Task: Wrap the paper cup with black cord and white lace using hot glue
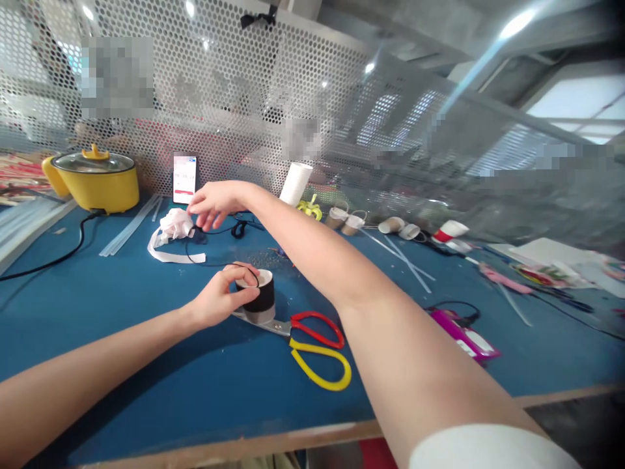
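My left hand (229, 293) grips a short paper tube (264, 298) by its rim, with fingers over the open top. Black cord wraps the tube's upper part; its lower end is pale. A thin black cord (215, 265) runs from my left hand toward the back. The tube stands over the blades of scissors (280, 327) with one red and one yellow handle. My right hand (215, 203) reaches across to the back left, fingers apart and bent downward. Near its fingertips are loose black cord and a crumpled white ribbon (176, 223). Whether its fingers touch the cord is unclear.
A yellow electric pot (105, 185) stands at the back left, and a phone (184, 179) leans on the perforated screen. Behind my right forearm are a white roll (295, 184) and small tubes with handles (352, 223). A purple packet (463, 335) lies at right.
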The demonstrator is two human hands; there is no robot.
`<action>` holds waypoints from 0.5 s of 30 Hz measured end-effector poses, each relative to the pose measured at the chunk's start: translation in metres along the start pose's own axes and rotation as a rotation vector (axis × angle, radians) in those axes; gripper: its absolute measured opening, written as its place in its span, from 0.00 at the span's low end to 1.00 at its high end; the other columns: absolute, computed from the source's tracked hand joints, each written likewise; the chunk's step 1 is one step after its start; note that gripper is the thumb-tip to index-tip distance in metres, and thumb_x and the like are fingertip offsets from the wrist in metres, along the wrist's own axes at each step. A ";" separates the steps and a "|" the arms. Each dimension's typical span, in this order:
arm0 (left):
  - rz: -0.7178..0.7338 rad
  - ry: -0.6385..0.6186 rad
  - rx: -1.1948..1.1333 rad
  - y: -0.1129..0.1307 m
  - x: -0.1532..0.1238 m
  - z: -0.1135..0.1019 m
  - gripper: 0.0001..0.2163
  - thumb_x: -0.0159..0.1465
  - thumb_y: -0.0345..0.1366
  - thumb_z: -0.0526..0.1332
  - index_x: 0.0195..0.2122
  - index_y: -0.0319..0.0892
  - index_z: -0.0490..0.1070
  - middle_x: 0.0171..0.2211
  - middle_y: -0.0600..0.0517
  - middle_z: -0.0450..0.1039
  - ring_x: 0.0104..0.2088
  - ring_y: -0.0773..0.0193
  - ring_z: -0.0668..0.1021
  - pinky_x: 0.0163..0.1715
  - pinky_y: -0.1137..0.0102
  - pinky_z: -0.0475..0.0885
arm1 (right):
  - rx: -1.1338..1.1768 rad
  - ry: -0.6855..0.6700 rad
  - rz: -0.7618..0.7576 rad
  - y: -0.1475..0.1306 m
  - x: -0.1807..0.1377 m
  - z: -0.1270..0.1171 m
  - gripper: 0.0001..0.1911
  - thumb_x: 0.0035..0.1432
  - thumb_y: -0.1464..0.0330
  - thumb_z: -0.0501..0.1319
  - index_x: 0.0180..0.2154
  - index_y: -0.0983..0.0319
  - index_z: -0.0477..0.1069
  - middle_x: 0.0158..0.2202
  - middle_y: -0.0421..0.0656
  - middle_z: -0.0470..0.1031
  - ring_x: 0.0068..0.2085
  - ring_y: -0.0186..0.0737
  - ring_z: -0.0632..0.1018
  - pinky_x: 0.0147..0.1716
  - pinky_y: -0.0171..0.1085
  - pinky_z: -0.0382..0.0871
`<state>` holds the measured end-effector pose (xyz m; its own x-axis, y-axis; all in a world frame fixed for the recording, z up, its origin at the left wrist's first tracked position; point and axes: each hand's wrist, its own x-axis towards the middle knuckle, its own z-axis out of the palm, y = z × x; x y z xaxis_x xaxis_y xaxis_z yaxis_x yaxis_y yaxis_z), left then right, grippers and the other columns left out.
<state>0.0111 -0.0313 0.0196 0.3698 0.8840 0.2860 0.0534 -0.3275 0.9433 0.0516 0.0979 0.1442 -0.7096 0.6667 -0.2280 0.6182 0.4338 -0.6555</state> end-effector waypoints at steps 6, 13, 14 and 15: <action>-0.119 0.024 -0.153 0.001 0.001 0.000 0.08 0.50 0.38 0.63 0.23 0.41 0.65 0.48 0.43 0.70 0.58 0.50 0.62 0.54 0.58 0.56 | -0.387 0.521 0.200 0.047 -0.054 -0.009 0.06 0.56 0.72 0.55 0.29 0.67 0.69 0.23 0.42 0.72 0.19 0.28 0.71 0.17 0.26 0.63; -0.103 0.028 -0.196 -0.003 0.001 0.000 0.09 0.50 0.40 0.64 0.23 0.42 0.66 0.48 0.42 0.70 0.61 0.49 0.55 0.54 0.56 0.52 | -0.495 0.647 0.413 0.105 -0.106 -0.016 0.07 0.54 0.73 0.56 0.33 0.65 0.72 0.28 0.44 0.75 0.30 0.36 0.76 0.28 0.31 0.67; -0.101 0.029 -0.193 -0.003 0.001 0.000 0.09 0.50 0.40 0.64 0.23 0.42 0.66 0.48 0.42 0.69 0.61 0.49 0.55 0.54 0.56 0.52 | -0.517 0.653 0.436 0.110 -0.111 -0.013 0.07 0.54 0.71 0.56 0.30 0.65 0.73 0.28 0.45 0.75 0.32 0.39 0.76 0.30 0.33 0.67; -0.100 0.030 -0.190 -0.003 0.000 -0.001 0.09 0.50 0.40 0.63 0.24 0.42 0.66 0.49 0.42 0.69 0.61 0.49 0.56 0.54 0.56 0.52 | -0.536 0.650 0.458 0.116 -0.116 -0.009 0.07 0.53 0.70 0.58 0.28 0.65 0.73 0.27 0.46 0.75 0.33 0.42 0.77 0.32 0.35 0.67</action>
<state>0.0105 -0.0297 0.0169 0.3435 0.9193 0.1918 -0.0881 -0.1718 0.9812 0.2089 0.0768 0.1011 -0.1338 0.9765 0.1691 0.9760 0.1595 -0.1484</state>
